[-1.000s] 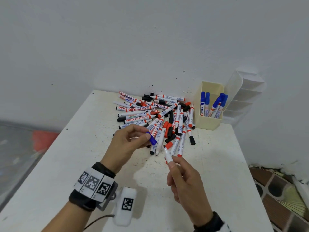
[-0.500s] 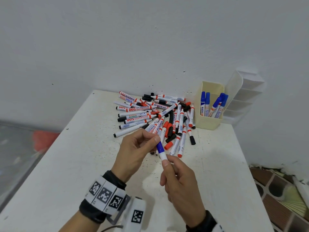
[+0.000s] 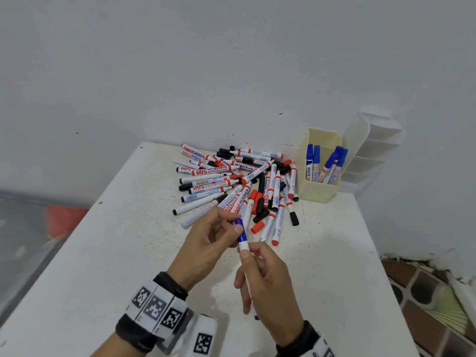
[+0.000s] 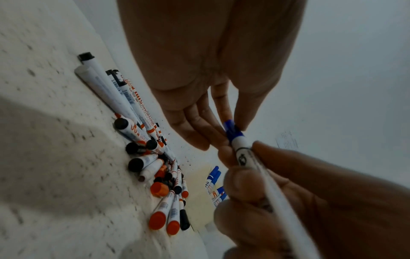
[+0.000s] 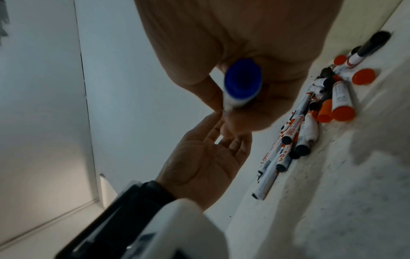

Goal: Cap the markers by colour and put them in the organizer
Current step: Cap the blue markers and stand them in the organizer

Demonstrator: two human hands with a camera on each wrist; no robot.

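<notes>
Left hand (image 3: 206,243) is reaching forward and slightly rightward over the table (image 3: 108,253), palm turned inward, wrist wearing a black band with square-coded white tags (image 3: 157,309). Its thumb and forefinger are pinching the blue cap (image 3: 239,229), a short smooth plastic cylinder; the other fingers are lying loosely extended beneath it, as the left wrist view shows. The cap is sitting on the end of the marker (image 3: 244,247), a slim white round barrel with a blue end plug visible in the right wrist view (image 5: 241,80). Whether the cap is fully seated cannot be told. Right hand (image 3: 268,287) is rising just right of and below the left, fingers curling around the barrel, thumb lying along it toward the cap, holding it tilted upward and away from the person. Beyond both hands a loose pile of markers (image 3: 237,181) is lying on the speckled, matte white tabletop: white barrels with red and black ends, plus loose red and black caps. Farther right of the hands, past the pile, the cream plastic organizer (image 3: 322,194), a smooth rectangular bin, is holding several blue-capped markers (image 3: 325,163) upright and leaning. A white tiered plastic rack (image 3: 373,150) is standing beside it against the wall.
</notes>
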